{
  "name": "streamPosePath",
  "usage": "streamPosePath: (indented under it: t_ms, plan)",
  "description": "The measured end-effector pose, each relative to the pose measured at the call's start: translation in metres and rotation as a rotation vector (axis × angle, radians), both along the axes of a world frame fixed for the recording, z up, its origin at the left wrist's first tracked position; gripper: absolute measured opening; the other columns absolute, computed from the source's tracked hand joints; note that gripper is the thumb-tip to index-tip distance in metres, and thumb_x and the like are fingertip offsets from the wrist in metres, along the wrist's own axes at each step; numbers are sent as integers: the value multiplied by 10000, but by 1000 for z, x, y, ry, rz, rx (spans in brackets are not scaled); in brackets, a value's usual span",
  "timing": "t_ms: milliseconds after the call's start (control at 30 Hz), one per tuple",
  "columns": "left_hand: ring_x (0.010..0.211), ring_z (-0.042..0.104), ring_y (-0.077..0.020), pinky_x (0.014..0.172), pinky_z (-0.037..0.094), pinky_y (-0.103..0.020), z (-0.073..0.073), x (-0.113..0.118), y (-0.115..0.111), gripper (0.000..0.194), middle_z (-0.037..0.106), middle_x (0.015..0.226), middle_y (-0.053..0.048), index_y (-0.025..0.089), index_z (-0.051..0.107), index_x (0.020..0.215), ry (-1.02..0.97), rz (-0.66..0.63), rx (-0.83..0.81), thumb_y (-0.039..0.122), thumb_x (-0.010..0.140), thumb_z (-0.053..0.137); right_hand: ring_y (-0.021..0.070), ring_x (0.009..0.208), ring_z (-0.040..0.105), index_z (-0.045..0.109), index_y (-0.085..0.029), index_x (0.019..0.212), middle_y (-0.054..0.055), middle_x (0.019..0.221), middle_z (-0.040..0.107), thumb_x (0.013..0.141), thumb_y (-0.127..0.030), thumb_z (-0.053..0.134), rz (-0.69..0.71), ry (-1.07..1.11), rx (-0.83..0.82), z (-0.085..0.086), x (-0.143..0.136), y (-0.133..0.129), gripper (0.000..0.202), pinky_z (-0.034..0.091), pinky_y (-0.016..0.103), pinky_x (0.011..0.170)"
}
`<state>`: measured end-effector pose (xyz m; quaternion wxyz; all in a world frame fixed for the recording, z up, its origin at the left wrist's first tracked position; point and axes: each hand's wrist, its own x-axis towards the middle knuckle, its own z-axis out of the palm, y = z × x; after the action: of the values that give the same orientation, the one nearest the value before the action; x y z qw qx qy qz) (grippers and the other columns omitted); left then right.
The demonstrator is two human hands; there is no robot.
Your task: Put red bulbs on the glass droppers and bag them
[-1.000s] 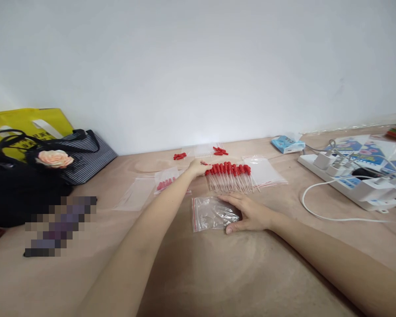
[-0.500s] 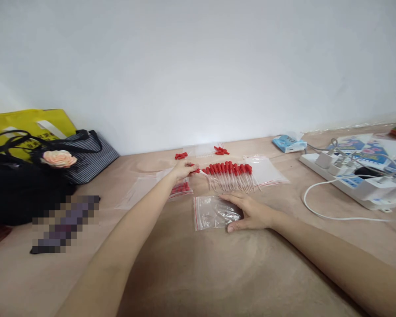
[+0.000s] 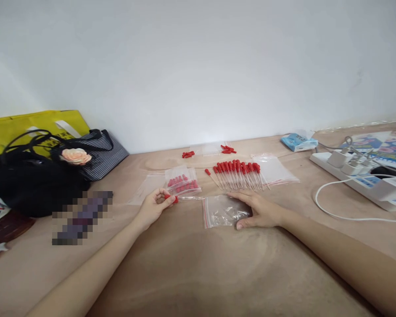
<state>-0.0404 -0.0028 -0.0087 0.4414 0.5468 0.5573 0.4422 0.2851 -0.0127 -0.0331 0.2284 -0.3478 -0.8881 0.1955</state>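
My left hand (image 3: pixel 157 205) pinches the red rubber bulb of a dropper (image 3: pixel 188 198). The dropper's clear tube points right, with its tip at the left end of a clear zip bag (image 3: pixel 219 211). My right hand (image 3: pixel 258 209) rests on the right part of that bag, fingers and thumb spread apart. Behind the bag lies a row of red-bulbed droppers (image 3: pixel 239 171), tubes toward me. One single dropper (image 3: pixel 211 177) lies a little left of the row. Filled zip bags (image 3: pixel 181 182) with droppers are stacked beyond my left hand.
Flat zip bags (image 3: pixel 277 171) lie right of the row. Small red bulb piles (image 3: pixel 188 154) sit near the wall. A power strip (image 3: pixel 353 182) with plugs and white cable stands right, near a blue tissue pack (image 3: pixel 298 142). Bags (image 3: pixel 107 156) and a pixelated dark object (image 3: pixel 82 218) are left.
My left hand has moved left and toward me, carrying the dropper from the row to the zip bag's left end. My right hand stays on the bag. The view has shifted slightly left.
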Motion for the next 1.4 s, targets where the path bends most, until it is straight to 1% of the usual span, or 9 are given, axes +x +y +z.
streamPosePath:
  t_ms: [133,300,467,633,900,1100,1200,1300,1400]
  plan:
    - [547,554,-102,537,438,-211,-3,2,1,360,590,597,27,149,520,671,178,12,129,399,520,731,273,1151,428,380,-165,1285,148,1271,448,620,-600,620,3,-10,1,-1,1,0,831,357,427,949]
    - [610,564,-116,592,453,-226,0,-7,-5,356,591,630,14,158,511,668,126,107,290,430,547,707,279,1154,424,360,-206,1300,129,1283,440,631,-600,611,16,11,22,-3,2,1,815,351,444,947]
    - [637,589,-124,621,469,-233,2,-21,-24,309,625,663,0,162,518,664,107,13,245,362,555,727,280,1146,431,369,-198,1295,134,1273,448,626,-606,610,13,6,16,-2,1,1,819,359,438,939]
    - [625,590,-118,609,477,-227,-1,-20,-33,261,626,652,8,166,525,651,99,-27,236,309,562,724,275,1138,437,377,-190,1288,135,1256,463,623,-604,615,5,1,22,-2,1,1,818,357,434,941]
    - [715,619,-148,657,494,-251,-6,0,-31,254,626,696,-7,159,519,652,72,-53,230,278,556,722,272,1132,441,359,-191,1299,135,1260,459,628,-602,611,22,15,17,-2,1,1,825,360,426,933]
    - [637,581,-121,634,500,-256,-9,38,-32,227,595,704,-9,153,523,657,121,-192,213,266,586,706,272,1138,435,363,-185,1297,136,1265,454,628,-606,608,16,5,14,-1,1,1,828,357,427,938]
    - [662,559,-117,628,510,-256,-10,55,-32,213,547,779,-22,148,559,656,149,-225,224,272,577,712,270,1130,444,373,-178,1289,141,1259,460,627,-602,612,23,9,26,-1,1,1,822,362,426,934]
    - [759,556,-132,714,515,-288,-9,61,-33,171,495,873,-36,160,624,739,165,-262,234,273,620,673,272,1127,447,374,-177,1288,143,1250,466,626,-598,616,23,14,28,-1,0,1,820,362,431,933]
    - [782,550,-138,744,502,-304,-6,59,-33,177,484,854,-31,182,654,819,183,-283,238,273,671,619,273,1134,440,378,-170,1285,146,1251,464,621,-600,619,23,12,28,-2,0,2,827,355,433,940]
